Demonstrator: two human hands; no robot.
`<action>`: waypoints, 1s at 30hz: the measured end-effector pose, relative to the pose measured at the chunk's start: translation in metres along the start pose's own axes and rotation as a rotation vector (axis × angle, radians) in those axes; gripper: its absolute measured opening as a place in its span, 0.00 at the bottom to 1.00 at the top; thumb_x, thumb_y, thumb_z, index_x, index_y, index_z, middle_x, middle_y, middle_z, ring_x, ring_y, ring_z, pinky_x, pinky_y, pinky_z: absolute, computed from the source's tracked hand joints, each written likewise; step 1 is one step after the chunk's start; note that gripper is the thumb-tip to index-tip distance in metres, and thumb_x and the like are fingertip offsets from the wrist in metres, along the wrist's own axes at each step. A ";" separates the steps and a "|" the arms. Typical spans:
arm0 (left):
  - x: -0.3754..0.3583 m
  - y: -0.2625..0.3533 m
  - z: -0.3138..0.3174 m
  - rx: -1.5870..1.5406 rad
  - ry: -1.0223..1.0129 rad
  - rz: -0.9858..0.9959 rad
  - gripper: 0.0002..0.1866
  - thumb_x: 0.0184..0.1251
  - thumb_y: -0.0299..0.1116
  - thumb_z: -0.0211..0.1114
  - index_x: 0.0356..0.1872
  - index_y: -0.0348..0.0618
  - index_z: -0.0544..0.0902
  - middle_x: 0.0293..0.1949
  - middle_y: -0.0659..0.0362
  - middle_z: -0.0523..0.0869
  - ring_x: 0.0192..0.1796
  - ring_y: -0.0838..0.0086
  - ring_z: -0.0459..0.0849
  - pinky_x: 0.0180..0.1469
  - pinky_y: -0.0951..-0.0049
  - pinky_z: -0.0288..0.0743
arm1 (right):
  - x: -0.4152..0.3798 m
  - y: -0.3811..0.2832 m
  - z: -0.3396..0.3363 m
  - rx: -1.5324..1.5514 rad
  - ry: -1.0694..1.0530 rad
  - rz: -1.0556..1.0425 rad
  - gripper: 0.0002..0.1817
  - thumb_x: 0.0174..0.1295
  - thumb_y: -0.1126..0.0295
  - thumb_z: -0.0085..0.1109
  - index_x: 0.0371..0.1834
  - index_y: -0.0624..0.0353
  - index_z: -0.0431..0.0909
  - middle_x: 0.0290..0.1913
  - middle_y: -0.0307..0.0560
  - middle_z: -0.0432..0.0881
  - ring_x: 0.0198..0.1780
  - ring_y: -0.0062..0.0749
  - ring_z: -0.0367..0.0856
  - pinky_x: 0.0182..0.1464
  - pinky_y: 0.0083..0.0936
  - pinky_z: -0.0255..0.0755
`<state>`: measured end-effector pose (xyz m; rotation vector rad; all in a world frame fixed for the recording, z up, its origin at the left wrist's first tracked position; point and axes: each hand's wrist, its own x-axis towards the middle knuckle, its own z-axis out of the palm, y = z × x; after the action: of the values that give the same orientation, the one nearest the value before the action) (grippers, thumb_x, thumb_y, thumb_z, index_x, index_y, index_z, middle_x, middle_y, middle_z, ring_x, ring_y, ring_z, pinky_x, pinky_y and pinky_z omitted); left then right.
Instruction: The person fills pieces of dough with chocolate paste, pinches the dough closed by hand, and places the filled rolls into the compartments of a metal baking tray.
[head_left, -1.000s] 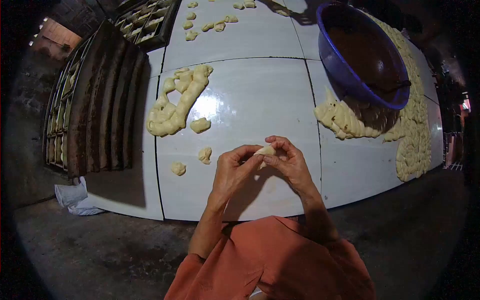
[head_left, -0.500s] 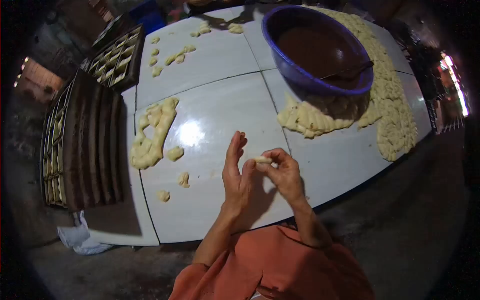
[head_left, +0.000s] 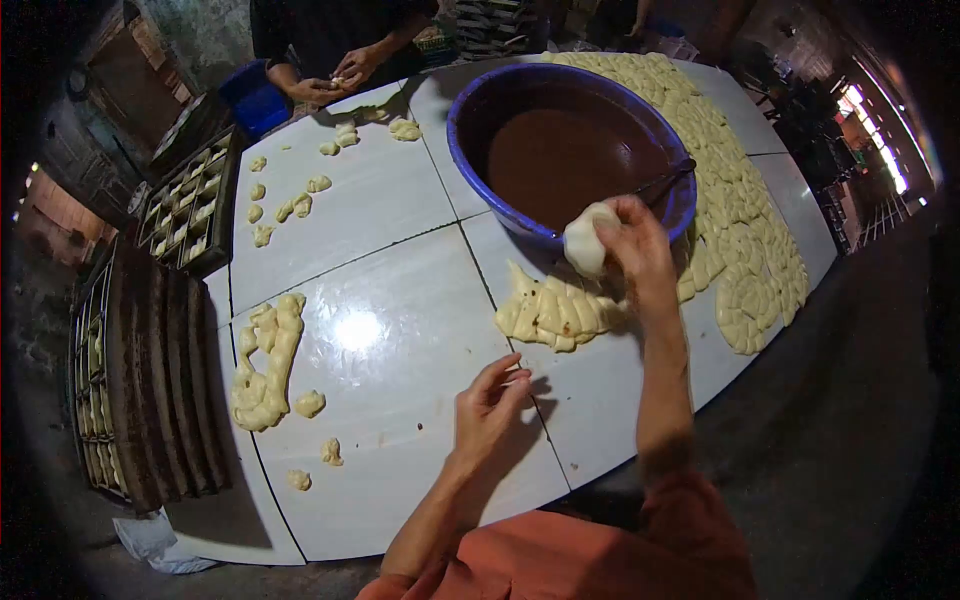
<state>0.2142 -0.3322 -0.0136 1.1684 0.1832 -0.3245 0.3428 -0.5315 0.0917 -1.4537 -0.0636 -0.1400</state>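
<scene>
My right hand grips a flattened piece of pale dough at the near rim of a purple basin. Thick brown filling lies in the basin, and a dark utensil handle rests across its right edge. Over the middle of the white tiled table, my left hand holds nothing, its fingers loosely bent and apart. A patch of dough pieces sits just in front of the basin, between it and my left hand.
Many dough pieces cover the table's right side. On the left are a dough strip, small dough lumps and stacked dark moulds. Across the table, another person's hands work near a blue crate.
My right hand has moved from beside my left hand up to the basin, carrying the dough, now seen flat-on. The view has shifted, bringing another person's hands into sight.
</scene>
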 end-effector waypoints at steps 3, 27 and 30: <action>0.003 0.009 -0.026 0.167 0.076 0.082 0.20 0.73 0.32 0.64 0.60 0.33 0.77 0.49 0.50 0.86 0.51 0.71 0.85 0.52 0.74 0.80 | 0.068 -0.002 -0.030 -0.576 -0.177 0.104 0.10 0.66 0.68 0.58 0.47 0.61 0.78 0.41 0.47 0.86 0.41 0.29 0.85 0.43 0.27 0.77; 0.018 0.032 0.003 -0.399 0.050 -0.071 0.21 0.77 0.47 0.57 0.57 0.39 0.80 0.50 0.59 0.85 0.50 0.76 0.82 0.58 0.66 0.76 | -0.048 0.065 0.064 0.516 -0.216 0.453 0.08 0.71 0.68 0.56 0.49 0.57 0.73 0.41 0.42 0.83 0.39 0.23 0.85 0.40 0.20 0.82; -0.004 0.023 -0.035 -0.410 0.081 -0.012 0.17 0.76 0.42 0.61 0.51 0.38 0.81 0.44 0.59 0.86 0.44 0.76 0.84 0.53 0.70 0.80 | -0.079 0.081 0.076 0.579 -0.242 0.547 0.14 0.69 0.70 0.55 0.55 0.58 0.69 0.48 0.46 0.80 0.47 0.27 0.83 0.48 0.23 0.80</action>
<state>0.2196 -0.2914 -0.0055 0.7749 0.3120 -0.2357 0.2786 -0.4423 0.0103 -0.8604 0.0922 0.4704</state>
